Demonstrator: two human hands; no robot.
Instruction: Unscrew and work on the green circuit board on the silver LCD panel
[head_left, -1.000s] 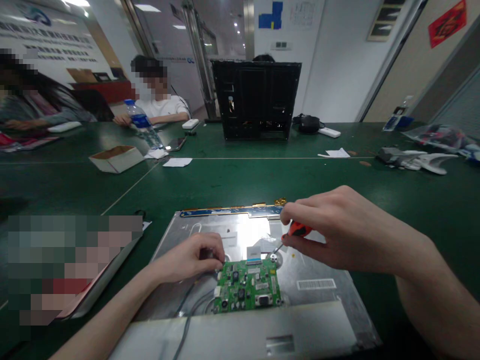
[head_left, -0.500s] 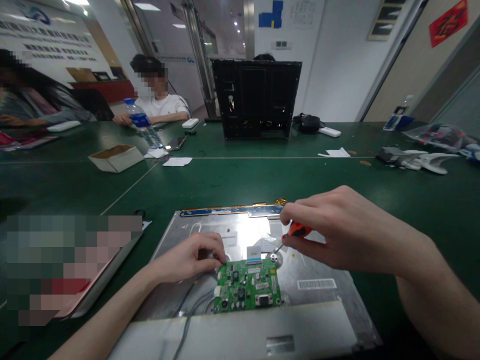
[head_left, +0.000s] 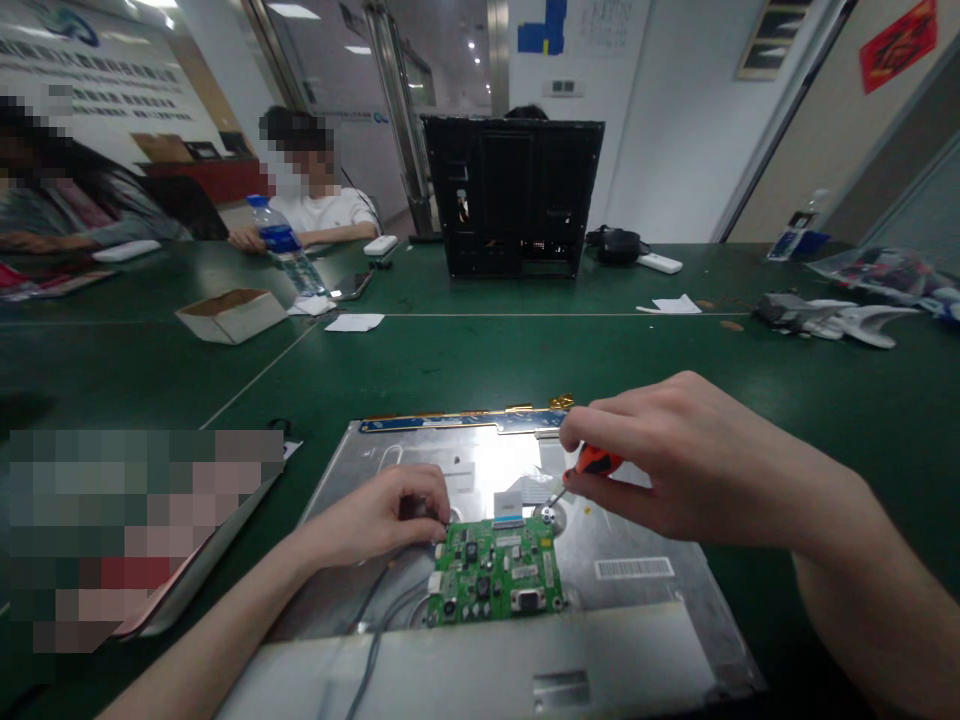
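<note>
My right hand [head_left: 660, 465] is closed around a screwdriver [head_left: 598, 460] with a red and black handle. Its thin shaft slants down to a screw point at the upper right corner of a green circuit board [head_left: 495, 570]. At the board's upper left corner, my left hand [head_left: 397, 505] has its thumb and curled fingers pinched on the edge. The board lies on the silver metal back of a display panel [head_left: 630, 530], with a flat ribbon cable [head_left: 508, 505] at its top edge. Grey cables [head_left: 375, 650] run from the board's left side.
A blue strip board [head_left: 450, 424] lines the panel's far edge. Beyond stand a black monitor housing [head_left: 517, 200], a water bottle [head_left: 289, 250] and an open box [head_left: 232, 315]. Grey-white parts [head_left: 832, 315] lie at right. Two people sit across the green table [head_left: 480, 360].
My left thumb and fingers have shifted very slightly at the board's corner. My right hand and the screwdriver look the same.
</note>
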